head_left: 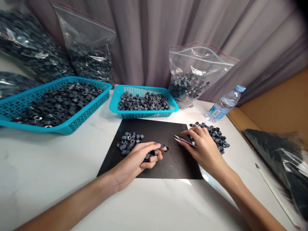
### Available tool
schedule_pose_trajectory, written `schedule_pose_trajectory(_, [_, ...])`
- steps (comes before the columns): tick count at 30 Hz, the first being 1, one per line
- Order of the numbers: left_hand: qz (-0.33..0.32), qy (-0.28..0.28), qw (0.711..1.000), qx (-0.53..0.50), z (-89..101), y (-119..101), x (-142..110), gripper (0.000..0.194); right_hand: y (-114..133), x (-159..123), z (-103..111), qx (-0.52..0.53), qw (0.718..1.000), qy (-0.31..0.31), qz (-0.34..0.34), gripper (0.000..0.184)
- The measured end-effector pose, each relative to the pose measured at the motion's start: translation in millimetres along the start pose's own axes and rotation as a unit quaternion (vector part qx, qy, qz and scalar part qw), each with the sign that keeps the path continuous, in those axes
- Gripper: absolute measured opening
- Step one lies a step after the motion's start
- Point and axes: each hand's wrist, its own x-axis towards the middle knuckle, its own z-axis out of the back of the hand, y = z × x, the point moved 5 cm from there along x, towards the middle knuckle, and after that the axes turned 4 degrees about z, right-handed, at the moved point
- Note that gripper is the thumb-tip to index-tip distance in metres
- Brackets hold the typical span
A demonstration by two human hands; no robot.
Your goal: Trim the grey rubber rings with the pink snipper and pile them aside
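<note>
A black mat (pixel 168 160) lies on the white table. My left hand (pixel 137 160) rests on the mat, fingers curled over several small grey plastic rings (pixel 154 153) at the edge of a small pile of rings (pixel 128 142). My right hand (pixel 204 146) lies at the mat's right edge and grips a small pair of metal nippers (pixel 179 139) whose tips point left. Just behind that hand sits another pile of grey rings (pixel 218 136) on the table.
Two turquoise baskets of grey rings stand behind the mat, a small one (pixel 144 112) and a large one (pixel 60 128) to the left. Clear zip bags of rings (pixel 192 83) lean on the curtain. A water bottle (pixel 225 104) lies at right, beside a cardboard box (pixel 276 109).
</note>
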Motion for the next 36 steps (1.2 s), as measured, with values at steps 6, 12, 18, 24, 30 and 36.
schedule_pose_trajectory(6, [-0.014,0.009,1.000,-0.006,3.6,0.9,2.8,0.018,-10.9,-3.8,-10.8,-0.005,0.999,0.054,0.008,0.020])
schedule_pose_trajectory(12, [-0.021,-0.002,1.000,0.006,4.7,1.9,3.9,0.020,4.0,-0.7,-15.7,-0.130,0.991,0.026,0.036,0.030])
schedule_pose_trajectory(18, [-0.029,-0.035,0.999,0.008,6.0,2.0,4.8,0.022,22.7,-2.6,-8.4,0.107,0.993,-0.039,-0.018,0.024])
schedule_pose_trajectory(24, [-0.034,-0.045,0.998,-0.018,8.5,5.3,5.1,0.019,43.8,-14.9,-25.2,0.373,0.915,0.004,-0.152,0.029])
schedule_pose_trajectory(30, [-0.038,-0.066,0.996,-0.043,8.7,5.1,3.9,0.017,54.6,-14.4,-25.9,0.356,0.928,-0.014,-0.105,0.030])
schedule_pose_trajectory(36, [-0.051,-0.071,0.994,-0.063,10.1,6.7,5.0,0.015,55.6,-15.5,-26.3,0.296,0.953,-0.035,-0.048,0.035])
